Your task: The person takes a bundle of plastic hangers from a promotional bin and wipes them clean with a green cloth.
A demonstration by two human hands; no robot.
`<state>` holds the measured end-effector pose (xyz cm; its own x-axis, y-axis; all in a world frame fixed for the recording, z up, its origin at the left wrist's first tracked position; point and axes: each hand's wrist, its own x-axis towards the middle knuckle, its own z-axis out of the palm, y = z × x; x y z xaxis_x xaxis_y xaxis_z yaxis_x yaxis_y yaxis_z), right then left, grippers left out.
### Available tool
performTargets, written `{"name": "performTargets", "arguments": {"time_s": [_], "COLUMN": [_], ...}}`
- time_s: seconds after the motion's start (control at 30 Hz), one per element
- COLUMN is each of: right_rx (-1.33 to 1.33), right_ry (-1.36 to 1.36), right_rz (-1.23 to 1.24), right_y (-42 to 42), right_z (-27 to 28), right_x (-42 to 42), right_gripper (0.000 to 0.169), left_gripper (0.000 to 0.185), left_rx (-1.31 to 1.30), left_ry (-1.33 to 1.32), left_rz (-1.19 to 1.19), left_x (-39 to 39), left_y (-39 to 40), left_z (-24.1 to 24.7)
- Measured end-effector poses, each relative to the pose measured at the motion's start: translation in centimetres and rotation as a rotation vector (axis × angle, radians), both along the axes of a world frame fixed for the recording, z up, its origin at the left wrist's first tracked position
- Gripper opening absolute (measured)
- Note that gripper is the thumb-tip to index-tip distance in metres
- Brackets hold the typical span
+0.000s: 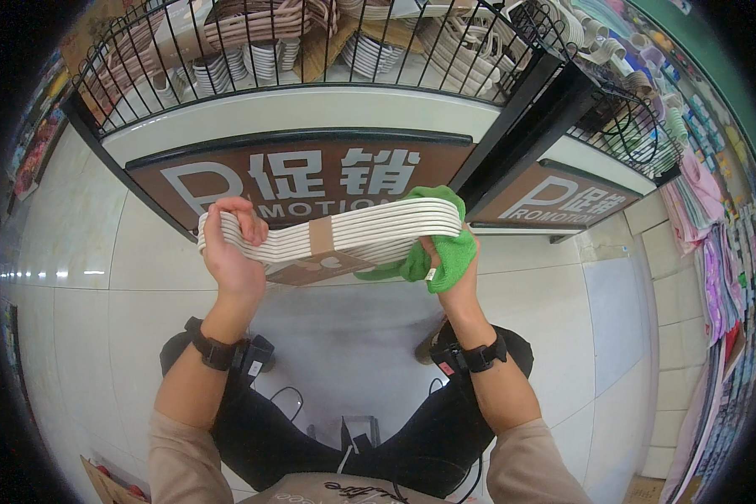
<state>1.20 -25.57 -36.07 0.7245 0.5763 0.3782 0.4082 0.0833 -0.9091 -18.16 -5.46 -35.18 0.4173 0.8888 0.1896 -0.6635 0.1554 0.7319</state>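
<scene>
A banded stack of white clothes hangers (pixel 384 227) is held up across the front of me, above the floor, with a brown paper band around it. My left hand (pixel 232 242) grips the stack's left end, fingers curled over it. At the right end, my right hand (pixel 450 264) holds the stack through a green cloth (pixel 447 252), which wraps over the end and hangs below it. Part of the right hand's fingers is hidden by the cloth and the hangers.
Beyond the hangers stands a black wire display bin (pixel 302 88) with more hangers inside and brown sign panels (pixel 302 170) on its front. A second wire bin (pixel 630 135) adjoins at right. Folded textiles (pixel 712 252) hang at the far right. A cardboard box (pixel 107 482) lies lower left.
</scene>
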Motion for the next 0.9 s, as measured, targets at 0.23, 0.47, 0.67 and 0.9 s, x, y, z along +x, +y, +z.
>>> {"name": "performTargets", "arguments": {"time_s": [0.23, 0.47, 0.67, 0.9], "right_rx": [0.018, 0.013, 0.009, -0.016], "right_ry": [-0.091, -0.183, -0.175, -0.306], "right_rz": [-0.034, -0.043, -0.083, -0.165], "right_y": [-0.04, -0.02, 0.08, 0.39], "right_z": [0.48, 0.42, 0.07, 0.40], "right_x": [0.34, 0.47, 0.38, -0.05], "right_gripper": [0.041, 0.040, 0.035, 0.031], "left_gripper": [0.038, 0.039, 0.040, 0.038], "left_rx": [0.022, 0.054, 0.109, 0.138], "left_ry": [-0.016, -0.002, -0.001, 0.002], "left_rz": [-0.010, 0.020, 0.041, 0.081], "left_x": [0.35, 0.18, 0.03, -0.20], "left_y": [-0.15, -0.19, -0.03, 0.24], "left_z": [-0.14, -0.33, -0.13, 0.29]}}
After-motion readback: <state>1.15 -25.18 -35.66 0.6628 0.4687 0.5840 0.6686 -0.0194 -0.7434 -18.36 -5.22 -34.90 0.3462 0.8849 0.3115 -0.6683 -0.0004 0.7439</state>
